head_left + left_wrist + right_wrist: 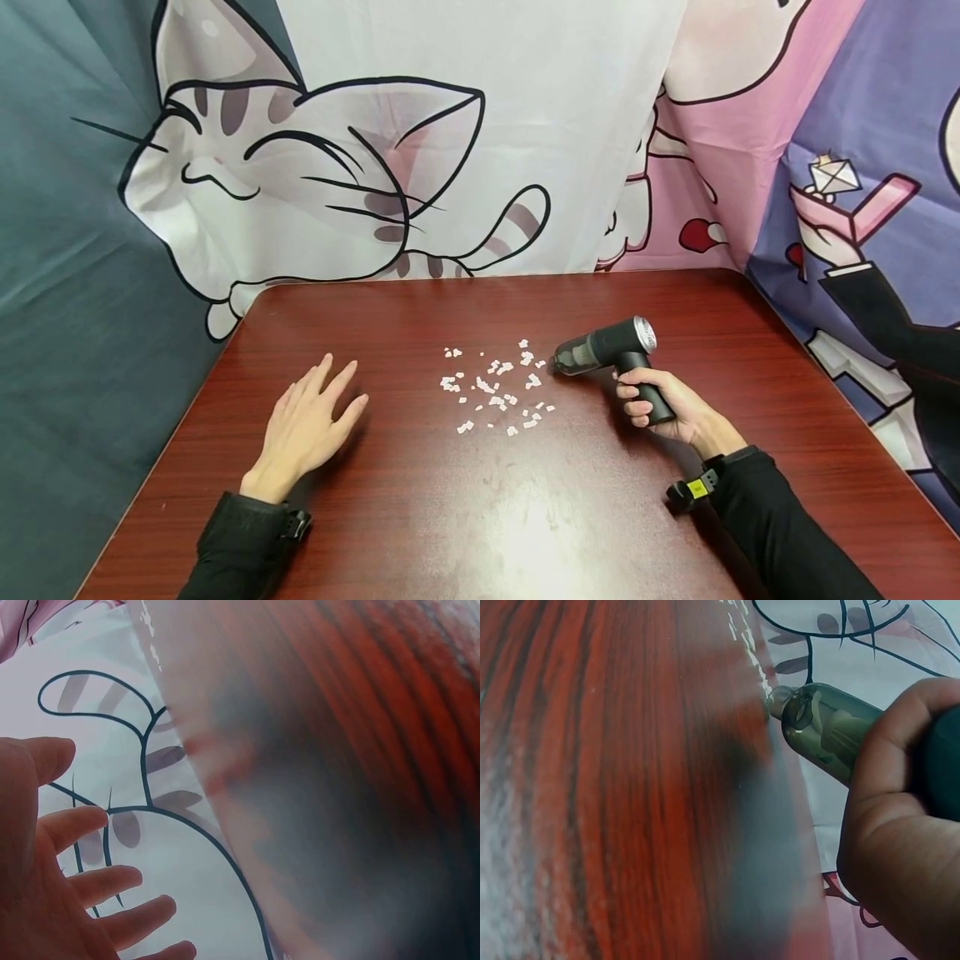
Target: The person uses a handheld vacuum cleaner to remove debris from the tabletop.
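Note:
My right hand (671, 408) grips the handle of a dark handheld vacuum cleaner (600, 346). Its clear nozzle end points left, right at the edge of the scattered white paper scraps (495, 387). In the right wrist view the vacuum's see-through dust cup (829, 724) shows past my curled fingers, with pale bits inside. On the left side of the table my left hand (303, 425) is spread palm down, fingers straight, holding nothing. The left wrist view shows the same hand (82, 877) with its fingers apart.
The reddish-brown wooden table (420, 500) has a glossy top that reflects light near the front. Cartoon-printed curtains (570, 125) hang along its far edge and both sides. A black band with a yellow tag (699, 486) sits on the right wrist.

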`<state>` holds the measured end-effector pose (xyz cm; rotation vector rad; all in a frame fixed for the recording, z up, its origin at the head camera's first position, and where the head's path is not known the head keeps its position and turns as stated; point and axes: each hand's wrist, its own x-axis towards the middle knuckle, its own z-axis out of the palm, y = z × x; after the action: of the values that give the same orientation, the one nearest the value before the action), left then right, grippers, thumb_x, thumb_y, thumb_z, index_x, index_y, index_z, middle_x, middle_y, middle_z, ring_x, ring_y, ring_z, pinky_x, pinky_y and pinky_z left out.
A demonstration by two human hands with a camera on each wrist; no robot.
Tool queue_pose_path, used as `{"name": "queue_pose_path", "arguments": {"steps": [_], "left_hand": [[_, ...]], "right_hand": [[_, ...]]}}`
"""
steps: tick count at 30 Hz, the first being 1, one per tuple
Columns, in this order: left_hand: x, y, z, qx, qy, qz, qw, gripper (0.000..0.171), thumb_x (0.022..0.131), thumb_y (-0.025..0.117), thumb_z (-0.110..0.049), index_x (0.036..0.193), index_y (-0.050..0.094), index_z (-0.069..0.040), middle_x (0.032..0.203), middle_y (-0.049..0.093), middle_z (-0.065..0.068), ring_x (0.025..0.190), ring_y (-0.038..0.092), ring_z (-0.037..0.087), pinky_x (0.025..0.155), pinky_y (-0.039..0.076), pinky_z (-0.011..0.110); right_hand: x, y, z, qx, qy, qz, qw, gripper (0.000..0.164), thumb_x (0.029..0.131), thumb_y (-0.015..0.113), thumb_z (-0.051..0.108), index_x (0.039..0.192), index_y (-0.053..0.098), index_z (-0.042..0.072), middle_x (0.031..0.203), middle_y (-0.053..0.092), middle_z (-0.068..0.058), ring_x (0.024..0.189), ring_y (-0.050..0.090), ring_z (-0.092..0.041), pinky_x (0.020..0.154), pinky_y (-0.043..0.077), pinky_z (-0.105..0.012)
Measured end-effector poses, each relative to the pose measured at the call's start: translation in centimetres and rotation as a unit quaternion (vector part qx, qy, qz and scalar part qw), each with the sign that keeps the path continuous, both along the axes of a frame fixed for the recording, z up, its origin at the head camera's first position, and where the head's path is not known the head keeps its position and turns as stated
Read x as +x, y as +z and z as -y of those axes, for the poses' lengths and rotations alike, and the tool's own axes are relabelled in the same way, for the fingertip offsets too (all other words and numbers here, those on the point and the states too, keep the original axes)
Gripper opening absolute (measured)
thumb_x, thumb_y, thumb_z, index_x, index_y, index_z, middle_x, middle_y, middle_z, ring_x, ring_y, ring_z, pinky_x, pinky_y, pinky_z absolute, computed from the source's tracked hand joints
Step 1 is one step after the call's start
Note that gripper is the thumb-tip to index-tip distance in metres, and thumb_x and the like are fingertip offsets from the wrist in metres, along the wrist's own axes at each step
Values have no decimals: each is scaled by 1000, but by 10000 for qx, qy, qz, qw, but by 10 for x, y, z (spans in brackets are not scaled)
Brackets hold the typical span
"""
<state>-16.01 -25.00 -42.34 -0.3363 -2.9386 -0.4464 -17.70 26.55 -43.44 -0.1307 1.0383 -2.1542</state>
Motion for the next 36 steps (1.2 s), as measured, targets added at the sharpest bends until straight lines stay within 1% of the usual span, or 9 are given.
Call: {"name": "queue_pose_path", "arguments": {"steps": [8,23,36], "left_hand": [[1,1,2,-10,21,31,10000,61,103,53,-44,154,44,-12,160,32,27,144,32,48,114,24,66],[5,1,4,31,54,77,10000,62,104,52,-45,155,43,-13,161,30,26,145,31,48,115,23,66],[7,2,6,7,116,-11,9999,61,103,53,-43,155,44,-13,160,32,26,145,32,48,115,24,66]], "right_hand": [[-3,0,3,-44,26,75,10000,14,107,27,8,113,39,8,76,48,4,56,41,-5,54,43,-18],[-8,0,6,-23,-126,185,9997,14,107,26,9,114,38,7,75,47,4,56,42,-5,54,43,-19],[-16,1,15,87,-173,198,9996,12,107,28,9,110,39,7,73,47,4,55,42,-4,52,43,-18]]}}
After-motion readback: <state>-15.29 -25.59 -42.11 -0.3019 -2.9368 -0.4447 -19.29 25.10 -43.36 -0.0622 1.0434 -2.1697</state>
